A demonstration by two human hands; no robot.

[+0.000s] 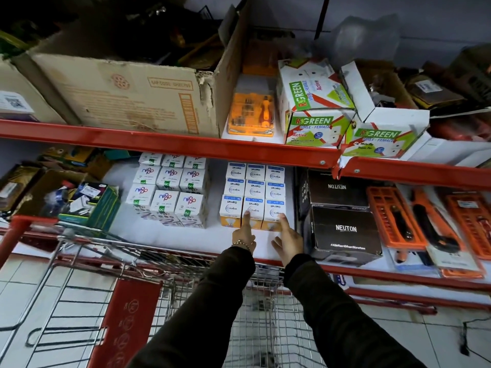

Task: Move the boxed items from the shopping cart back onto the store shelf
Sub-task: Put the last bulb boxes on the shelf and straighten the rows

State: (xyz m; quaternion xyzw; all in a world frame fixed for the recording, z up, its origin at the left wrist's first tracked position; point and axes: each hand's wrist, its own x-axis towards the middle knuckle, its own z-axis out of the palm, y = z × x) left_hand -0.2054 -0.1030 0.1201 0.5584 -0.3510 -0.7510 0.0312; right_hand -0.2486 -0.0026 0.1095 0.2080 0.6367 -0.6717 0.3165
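Note:
A block of small white, blue and orange Wipro Garnet boxes (253, 193) stands on the white shelf (164, 235), three across and several deep. My left hand (244, 235) points a forefinger onto the front middle box. My right hand (288, 241) touches the front right box with a fingertip, fingers apart. Neither hand holds anything. To the left stands a block of white Nippo boxes (170, 192). The wire shopping cart (164, 309) is below my arms; no boxes show in the visible part of its basket.
Black Neuton boxes (345, 229) sit right of my right hand. Orange tool packs (425, 224) lie further right. A red shelf rail (170, 146) runs above, carrying a large cardboard carton (127, 94) and R-Green boxes (313, 107). An open box of oddments (79, 200) sits at left.

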